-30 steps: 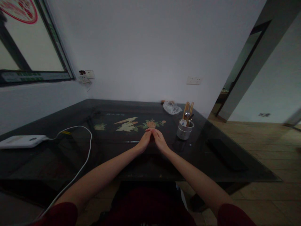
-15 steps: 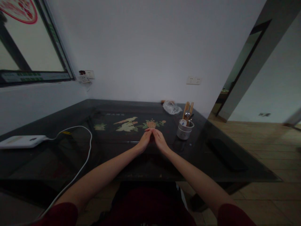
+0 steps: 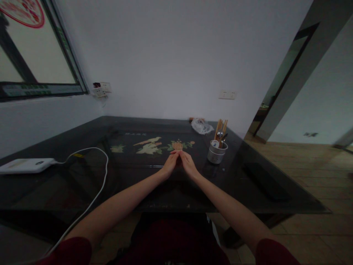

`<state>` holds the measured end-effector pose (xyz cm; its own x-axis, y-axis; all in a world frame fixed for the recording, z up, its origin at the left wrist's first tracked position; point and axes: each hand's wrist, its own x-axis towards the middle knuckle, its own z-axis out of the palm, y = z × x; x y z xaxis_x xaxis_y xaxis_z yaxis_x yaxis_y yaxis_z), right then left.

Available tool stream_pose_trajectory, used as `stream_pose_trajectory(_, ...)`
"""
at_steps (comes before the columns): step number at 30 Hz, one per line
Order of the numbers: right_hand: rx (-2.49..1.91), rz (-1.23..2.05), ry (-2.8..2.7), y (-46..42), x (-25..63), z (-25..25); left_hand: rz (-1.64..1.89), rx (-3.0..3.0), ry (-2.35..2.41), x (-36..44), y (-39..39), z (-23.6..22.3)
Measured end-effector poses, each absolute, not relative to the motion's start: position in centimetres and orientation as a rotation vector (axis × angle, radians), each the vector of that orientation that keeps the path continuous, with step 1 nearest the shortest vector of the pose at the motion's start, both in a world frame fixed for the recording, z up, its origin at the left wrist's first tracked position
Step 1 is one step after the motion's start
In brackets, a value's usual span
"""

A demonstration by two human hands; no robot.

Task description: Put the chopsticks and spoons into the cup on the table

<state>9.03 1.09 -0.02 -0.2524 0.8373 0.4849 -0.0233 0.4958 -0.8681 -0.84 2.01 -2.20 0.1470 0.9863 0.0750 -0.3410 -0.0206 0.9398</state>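
My left hand (image 3: 171, 164) and my right hand (image 3: 188, 163) meet at the fingertips over the dark, glossy table (image 3: 132, 184). Their fingers are stretched out, the palms face each other, and a gap shows between the wrists. No object can be seen in either hand. Just beyond the fingertips lies a printed pink flower (image 3: 177, 145) on the tabletop, beside a printed bird design (image 3: 149, 146). To the right of my right hand stands a pale perforated holder (image 3: 216, 156) with wooden chopsticks (image 3: 217, 129) and a metal spoon (image 3: 220, 134) upright in it.
A white power bank (image 3: 27, 166) lies at the left, its white cable (image 3: 106, 173) looping towards me. A crumpled plastic bag (image 3: 202, 126) rests near the wall. A flat black object (image 3: 264, 181) lies at the right. Wall sockets (image 3: 227, 94) are above the table.
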Motion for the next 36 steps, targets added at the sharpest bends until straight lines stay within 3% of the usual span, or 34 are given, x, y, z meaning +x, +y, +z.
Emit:
stream_pose_trajectory(31, -0.729, 0.908, -1.630, 1.1, 9.2, 0.0, 1.296, 1.100, 0.862, -0.8, 1.7, -1.9)
stream_pose_trajectory(36, -0.730, 1.023, -1.581, 1.0, 9.1, -0.2, 1.244, 1.201, 0.741, -0.9, 1.2, -1.3)
